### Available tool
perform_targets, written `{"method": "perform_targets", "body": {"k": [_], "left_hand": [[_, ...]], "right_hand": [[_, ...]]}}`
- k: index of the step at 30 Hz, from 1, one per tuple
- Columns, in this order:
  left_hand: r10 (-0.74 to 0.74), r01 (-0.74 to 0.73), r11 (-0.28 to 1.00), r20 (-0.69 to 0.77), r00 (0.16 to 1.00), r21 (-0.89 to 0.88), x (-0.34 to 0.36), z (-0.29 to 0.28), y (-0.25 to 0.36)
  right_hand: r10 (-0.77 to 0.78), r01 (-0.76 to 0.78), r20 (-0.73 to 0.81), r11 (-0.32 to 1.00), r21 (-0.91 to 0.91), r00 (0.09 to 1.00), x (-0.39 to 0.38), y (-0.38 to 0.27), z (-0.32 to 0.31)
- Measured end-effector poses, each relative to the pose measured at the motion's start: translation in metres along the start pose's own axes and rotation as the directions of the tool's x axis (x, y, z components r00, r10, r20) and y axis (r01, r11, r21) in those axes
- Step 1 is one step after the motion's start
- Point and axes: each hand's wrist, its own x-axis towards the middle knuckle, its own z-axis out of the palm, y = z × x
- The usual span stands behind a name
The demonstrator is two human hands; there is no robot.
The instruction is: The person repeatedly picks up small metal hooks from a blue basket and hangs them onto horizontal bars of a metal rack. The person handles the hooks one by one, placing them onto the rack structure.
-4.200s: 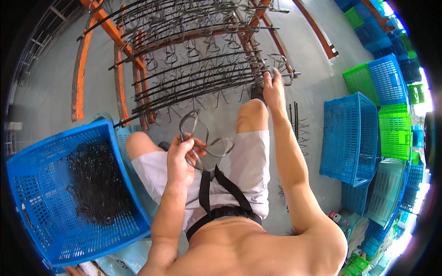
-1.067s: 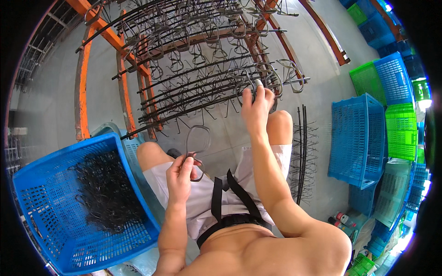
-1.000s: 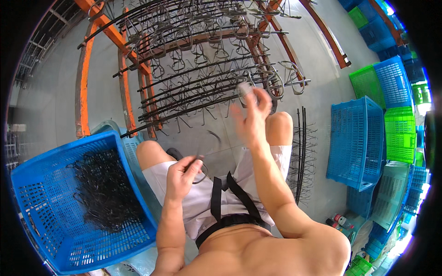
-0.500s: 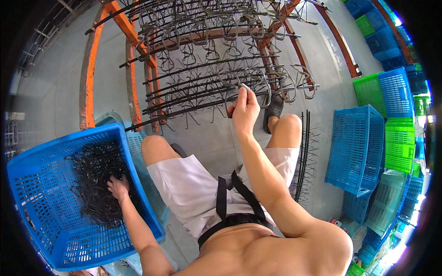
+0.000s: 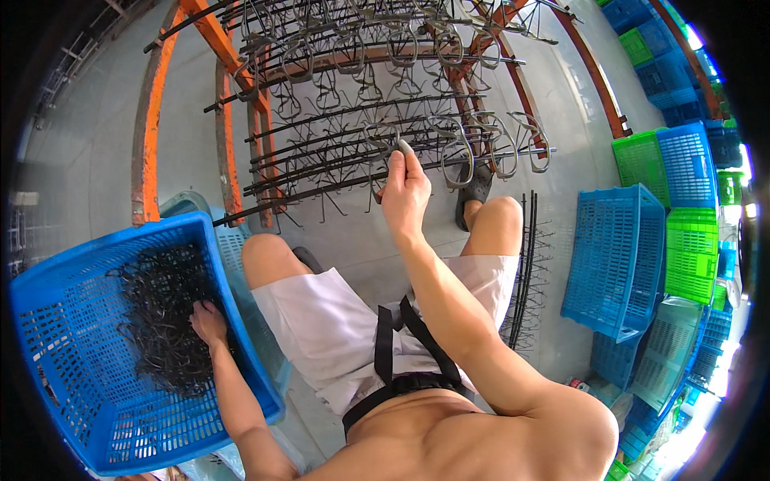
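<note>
My right hand (image 5: 405, 188) is raised to the front rods of an orange metal rack (image 5: 147, 152), fingers pinched on a thin grey loop piece (image 5: 370, 127). Similar loop pieces (image 5: 455, 160) hang along the rod to its right, with more rows of them behind. My left hand (image 5: 207, 321) is down in a blue perforated basket (image 5: 120, 240) at my left, among a tangled pile of thin black pieces (image 5: 160, 280). Its fingers are curled into the pile; what they grip is hidden.
Blue crates (image 5: 609, 256) and green crates (image 5: 690, 248) are stacked along the right side. Black rods with wire hooks (image 5: 529, 272) lie on the floor beside my right knee. A teal container (image 5: 241, 240) stands behind the basket. My knees are spread below the rack.
My left hand has left the loop it held over my lap and gone down into the basket. My right hand has moved leftward along the front rod, where more loops now hang.
</note>
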Motion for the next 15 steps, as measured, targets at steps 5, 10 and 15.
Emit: {"method": "perform_targets", "body": {"k": [5, 10, 15], "left_hand": [[-0.153, 0.074, 0.91, -0.164, 0.974, -0.408, 0.01, -0.012, -0.007], [-0.389, 0.132, 0.682, -0.205, 0.898, -0.72, -0.002, -0.06, 0.018], [-0.389, -0.014, 0.364, -0.165, 0.906, -0.931, -0.014, -0.098, 0.042]], "right_hand": [[-0.172, 0.166, -0.012, 0.961, -0.221, 0.985, 0.012, 0.012, -0.004], [-0.076, 0.09, 0.075, 0.976, -0.197, 0.994, 0.019, 0.001, -0.019], [-0.047, 0.049, 0.016, 0.985, -0.166, 0.999, 0.004, 0.0, -0.007]]}}
